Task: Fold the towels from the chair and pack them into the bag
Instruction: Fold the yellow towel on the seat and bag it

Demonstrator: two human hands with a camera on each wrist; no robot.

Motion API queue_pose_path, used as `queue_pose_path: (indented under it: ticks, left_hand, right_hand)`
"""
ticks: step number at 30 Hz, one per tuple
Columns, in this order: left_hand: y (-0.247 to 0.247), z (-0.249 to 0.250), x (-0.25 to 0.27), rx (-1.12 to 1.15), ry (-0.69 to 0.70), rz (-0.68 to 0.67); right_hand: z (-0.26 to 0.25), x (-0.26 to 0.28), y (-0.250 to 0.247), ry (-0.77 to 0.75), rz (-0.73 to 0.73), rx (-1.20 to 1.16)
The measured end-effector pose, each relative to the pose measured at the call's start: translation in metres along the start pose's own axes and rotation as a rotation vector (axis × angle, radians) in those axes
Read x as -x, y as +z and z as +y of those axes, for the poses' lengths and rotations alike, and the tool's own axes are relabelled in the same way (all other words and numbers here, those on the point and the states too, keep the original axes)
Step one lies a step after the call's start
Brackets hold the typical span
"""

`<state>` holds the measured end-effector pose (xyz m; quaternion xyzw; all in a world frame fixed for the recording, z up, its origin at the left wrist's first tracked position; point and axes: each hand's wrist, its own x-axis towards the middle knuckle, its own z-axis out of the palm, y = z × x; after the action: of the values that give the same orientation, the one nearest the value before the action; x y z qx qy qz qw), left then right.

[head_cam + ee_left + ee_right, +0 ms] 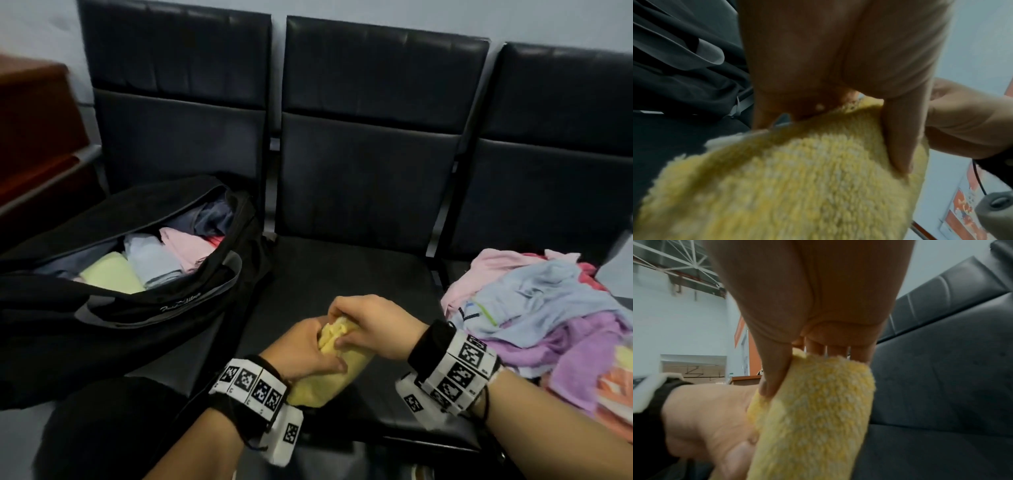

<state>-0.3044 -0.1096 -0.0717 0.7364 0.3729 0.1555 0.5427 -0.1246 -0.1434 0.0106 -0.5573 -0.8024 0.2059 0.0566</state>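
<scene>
While my knee in dark cloth sits nearest at the lower left, both my hands meet just above the front half of the middle seat (342, 274), closed around one yellow towel (329, 373) bunched into a thick roll. My left hand (305, 349) curls round the roll from the left, thumb pressed across its top face, and the left wrist view shows that thumb (898, 138) lying along the towel's right edge. My right hand (370, 325) comes in from the right and pinches the roll's far end, thumb on the near side and fingers (830, 348) over the top, as the right wrist view shows. The roll's near end hangs toward the seat's front edge; I cannot tell whether it touches the cushion. Beyond my hands the black seat cushion lies bare back to its upright backrest. To the left, just past the seat gap, the black bag (144, 308) stands unzipped, its open rim facing me, with folded towels inside: pale green (109, 274), light blue and pink side by side, filling most of the opening. To the right, on the next seat, the loose pile of towels (548, 318) spreads in pink, blue, purple and orange, its left edge close to my right wrist.
</scene>
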Motion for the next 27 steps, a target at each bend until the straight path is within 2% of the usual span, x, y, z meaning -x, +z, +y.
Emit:
queue_pose_path:
  ticks: [2, 4, 6, 7, 9, 12, 16, 20, 24, 25, 27]
  left_hand:
    - [-0.007, 0.003, 0.004, 0.035, 0.022, 0.036]
    - [-0.019, 0.006, 0.009, 0.086, 0.043, 0.130]
    - [-0.036, 0.007, 0.014, 0.180, 0.056, 0.243]
    - [-0.046, 0.008, 0.017, 0.242, 0.061, 0.294]
    - [-0.069, 0.007, 0.023, 0.355, 0.069, 0.387]
    - [-0.102, 0.003, 0.035, 0.454, 0.081, 0.447]
    - [-0.149, -0.007, 0.055, 0.450, 0.073, 0.501]
    - [-0.213, -0.025, 0.084, 0.286, 0.021, 0.665]
    - [-0.291, -0.064, 0.123, 0.010, -0.111, 0.995]
    - [-0.311, -0.078, 0.135, -0.092, -0.178, 1.056]
    - [-0.346, -0.106, 0.159, -0.290, -0.404, 1.090]
  right_hand:
    - [-0.006, -0.004, -0.005, -0.056, 0.044, -0.023]
    - [-0.011, -0.012, -0.006, -0.104, 0.165, -0.143]
    - [-0.013, -0.025, -0.005, -0.062, 0.301, -0.332]
    - [-0.014, -0.034, -0.004, -0.016, 0.320, -0.419]
    - [-0.020, -0.054, -0.001, 0.039, 0.234, -0.597]
    - [-0.035, -0.087, 0.013, 0.004, 0.087, -0.826]
    - [-0.071, -0.138, 0.024, -0.063, 0.090, -0.922]
    - [-0.100, -0.193, 0.027, -0.099, 0.092, -0.908]
    - [-0.125, -0.253, 0.028, -0.094, 0.140, -0.919]
    - [-0.132, -0.270, 0.030, -0.089, 0.167, -0.936]
    - [-0.149, -0.301, 0.035, -0.077, 0.216, -1.001]
